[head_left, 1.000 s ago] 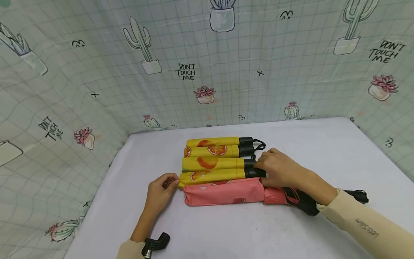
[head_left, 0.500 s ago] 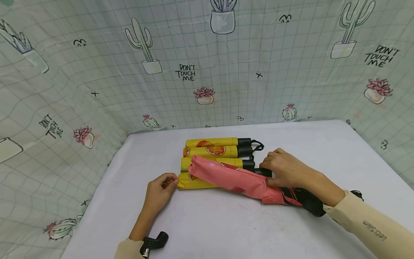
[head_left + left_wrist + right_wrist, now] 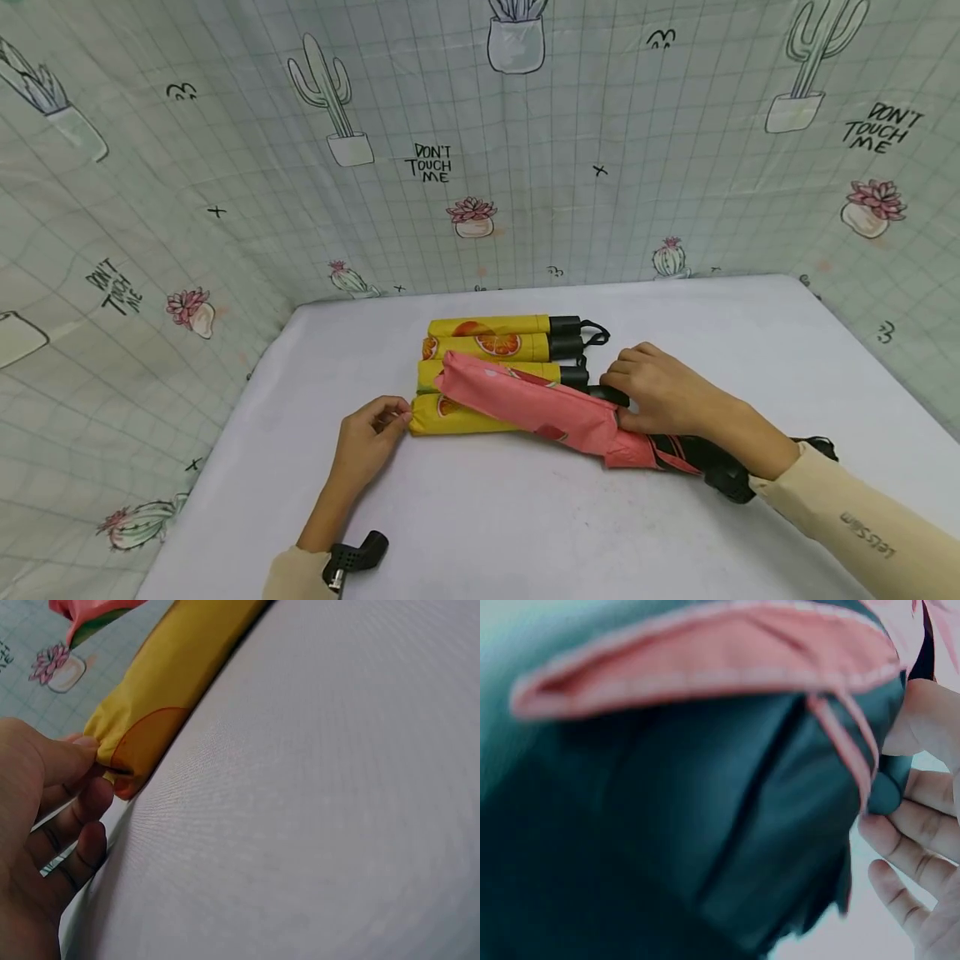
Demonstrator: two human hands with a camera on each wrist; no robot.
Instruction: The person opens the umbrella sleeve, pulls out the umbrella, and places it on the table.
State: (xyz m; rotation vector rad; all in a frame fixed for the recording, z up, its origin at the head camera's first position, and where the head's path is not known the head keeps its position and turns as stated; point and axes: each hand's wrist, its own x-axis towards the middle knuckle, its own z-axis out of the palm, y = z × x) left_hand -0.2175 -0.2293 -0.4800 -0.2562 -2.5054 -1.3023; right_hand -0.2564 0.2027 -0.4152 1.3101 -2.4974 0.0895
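My left hand (image 3: 367, 437) pinches the left end of the front yellow umbrella (image 3: 457, 419), a folded one in an orange-print sleeve; the left wrist view shows thumb and fingertips on its gathered fabric (image 3: 146, 742). At the other end, my right hand (image 3: 663, 392) grips a black umbrella handle (image 3: 609, 395), its round end (image 3: 886, 793) between thumb and fingers in the right wrist view. Slanting across the front yellow umbrella lies a pink watermelon-print umbrella (image 3: 517, 404), hiding its middle. The pink one's black, pink-trimmed part (image 3: 678, 450) runs beneath my right wrist.
Behind, more yellow umbrellas lie side by side, including one with an orange slice (image 3: 498, 345) and the rearmost (image 3: 510, 325), which has a black wrist loop (image 3: 597, 334). The white table (image 3: 487, 533) meets a cactus-print cloth (image 3: 525, 167) at the back and sides.
The pink umbrella's left end has swung up and back over the yellow ones; it lay straight in front of them before. My right hand has shifted slightly right. My left hand stays at the yellow end.
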